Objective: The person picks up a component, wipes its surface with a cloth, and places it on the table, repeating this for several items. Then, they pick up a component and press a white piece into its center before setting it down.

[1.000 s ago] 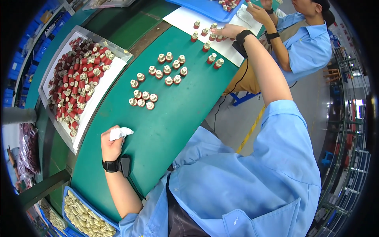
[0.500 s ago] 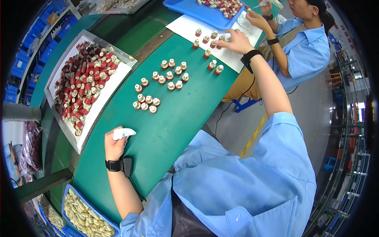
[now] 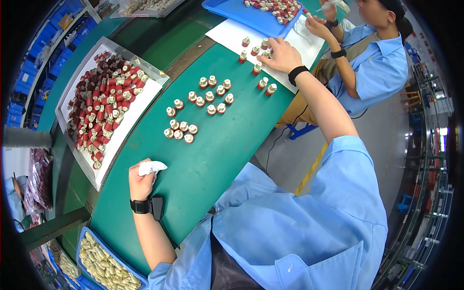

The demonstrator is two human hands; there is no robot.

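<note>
My left hand (image 3: 140,181) is closed around a crumpled white cloth (image 3: 152,167), just above the green tabletop. My right hand (image 3: 285,57) reaches to the far right, thumb and fingers apart beside several small red cylinders with pale stepped tops (image 3: 255,50). One such part (image 3: 265,44) stands right by the fingertips; another is partly hidden between thumb and fingers. Nothing shows lifted in that hand. More upright red cylinders (image 3: 209,97) stand in loose groups across the middle of the table, with a cluster (image 3: 183,126) nearer my left hand.
A shallow tray (image 3: 155,82) heaped with red cylinders lies at the left. A blue bin (image 3: 83,235) of cream-coloured pieces sits at the lower left. At the far right, a blue tray (image 3: 217,6) rests on white paper (image 3: 221,30), beside a seated co-worker (image 3: 379,63).
My right hand has shifted slightly toward me and left, its fingers now spread around the far parts. My left hand keeps the white cloth, almost unmoved. The view has shifted a little.
</note>
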